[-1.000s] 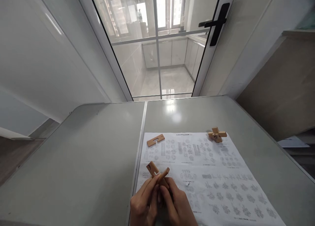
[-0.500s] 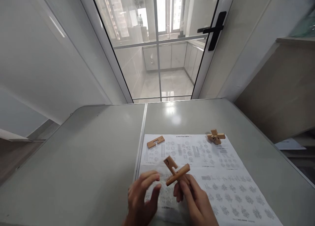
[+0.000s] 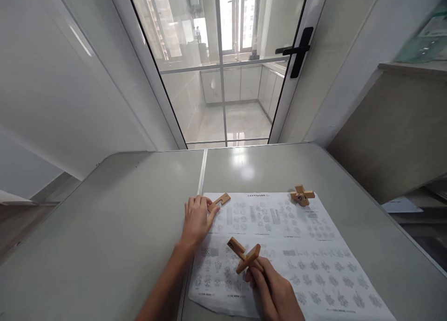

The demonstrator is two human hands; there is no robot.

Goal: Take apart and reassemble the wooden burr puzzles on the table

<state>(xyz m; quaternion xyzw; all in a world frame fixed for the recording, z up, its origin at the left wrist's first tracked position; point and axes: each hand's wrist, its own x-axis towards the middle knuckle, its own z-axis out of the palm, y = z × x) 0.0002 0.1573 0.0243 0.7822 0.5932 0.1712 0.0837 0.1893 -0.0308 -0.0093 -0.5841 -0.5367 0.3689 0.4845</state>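
My view cuts off the near edge of the desk, and with it the closest part of a large printed sheet; the sheet's small diagrams and text are too fine for me to read. The left hand hides the left end of a notched wooden piece, which lies at the sheet's far left corner, toward the desk's far edge. I see that hand's fingers bent around the end and its thumb laid along the near side, but I cannot tell whether this grip presses on the wood. The left forearm slants forward and rightward from the bottom of the picture, back of the hand up.

The right hand, cut off at the wrist, is low over the sheet, toward the desk's near edge. Its grip pinches the near end of two crossed wooden pieces, tilted above the paper; the hand hides that end, and a dark mark on one is only partly readable. A wooden cluster sits at the sheet's far right corner.
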